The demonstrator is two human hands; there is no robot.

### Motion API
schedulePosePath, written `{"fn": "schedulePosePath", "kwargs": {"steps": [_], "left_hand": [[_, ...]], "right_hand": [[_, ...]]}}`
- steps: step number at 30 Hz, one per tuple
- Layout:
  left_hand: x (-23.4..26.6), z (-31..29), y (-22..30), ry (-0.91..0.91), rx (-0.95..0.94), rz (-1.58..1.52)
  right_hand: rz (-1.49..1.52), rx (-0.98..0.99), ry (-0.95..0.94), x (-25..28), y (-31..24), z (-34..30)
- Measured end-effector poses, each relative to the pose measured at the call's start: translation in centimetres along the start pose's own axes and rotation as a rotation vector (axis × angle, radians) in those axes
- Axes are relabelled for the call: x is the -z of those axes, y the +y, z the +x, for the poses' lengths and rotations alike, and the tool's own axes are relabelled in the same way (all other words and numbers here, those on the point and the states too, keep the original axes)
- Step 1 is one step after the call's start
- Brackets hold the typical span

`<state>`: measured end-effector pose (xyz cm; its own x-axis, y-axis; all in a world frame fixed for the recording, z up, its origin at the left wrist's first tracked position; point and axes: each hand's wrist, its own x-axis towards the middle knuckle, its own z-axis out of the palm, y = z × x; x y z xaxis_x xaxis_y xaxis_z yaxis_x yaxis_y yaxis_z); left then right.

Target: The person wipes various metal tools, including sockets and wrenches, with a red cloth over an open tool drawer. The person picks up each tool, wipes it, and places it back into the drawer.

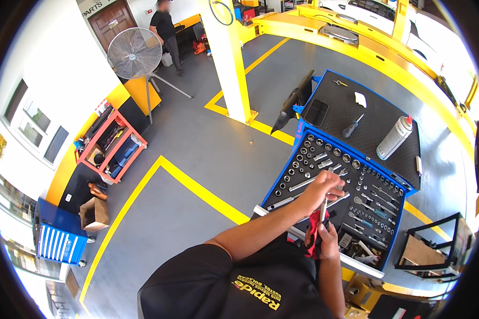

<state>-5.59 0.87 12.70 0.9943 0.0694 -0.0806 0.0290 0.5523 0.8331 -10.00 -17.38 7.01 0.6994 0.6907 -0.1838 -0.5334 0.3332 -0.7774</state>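
The bare right hand (329, 242) has its fingers clamped around a slim silvery metal rod (323, 210) and a bunched red-and-black cloth-like piece (313, 234), the rod rising from the grip toward the other hand. The left hand (319, 191) is just above the rod's upper end with its fingers curled; whether they pinch it, I cannot tell. Below and around the left fingers lies an open blue drawer with a pale front edge (363, 267), partly hidden by that hand and forearm. Beyond those fingers sit rows of round chrome sockets (347, 158); to their right, ratchets with teal handles (379, 213) lie in dark foam. Farther beyond, on the black ribbed cart top (380, 114), a silver spray can with a red nozzle (394, 139) stands ahead and right of the fingers, a blue-handled screwdriver (351, 129) to its left, and a crumpled white scrap (360, 99) past both. Well right of the right fingers is a black metal-framed stand with a brown panel (423, 250); far ahead-left rise a thick yellow-and-white post (226, 58) and a round grey metal fan (134, 53)
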Motion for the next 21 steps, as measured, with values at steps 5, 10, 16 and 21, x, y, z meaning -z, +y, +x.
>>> {"fn": "schedulePosePath", "kwargs": {"steps": [5, 10, 16, 21], "left_hand": [[3.3, -0.2, -4.7, 0.195, -0.036, 0.075], [-0.7, -5.7, -11.6, -0.066, -0.036, -0.060], [0.2, -6.4, -7.5, -0.368, -0.028, 0.062], [1.6, -6.4, -5.8, -0.407, -0.013, 0.104]], "right_hand": [[-0.134, 0.235, 0.209, -1.0, -1.2, 0.5], [-0.338, 0.511, 0.432, -2.4, -1.0, 1.4], [-1.186, 0.697, 0.547, -3.7, -3.7, 0.3], [-1.046, 0.646, 0.461, -4.7, -4.4, -0.1]]}}
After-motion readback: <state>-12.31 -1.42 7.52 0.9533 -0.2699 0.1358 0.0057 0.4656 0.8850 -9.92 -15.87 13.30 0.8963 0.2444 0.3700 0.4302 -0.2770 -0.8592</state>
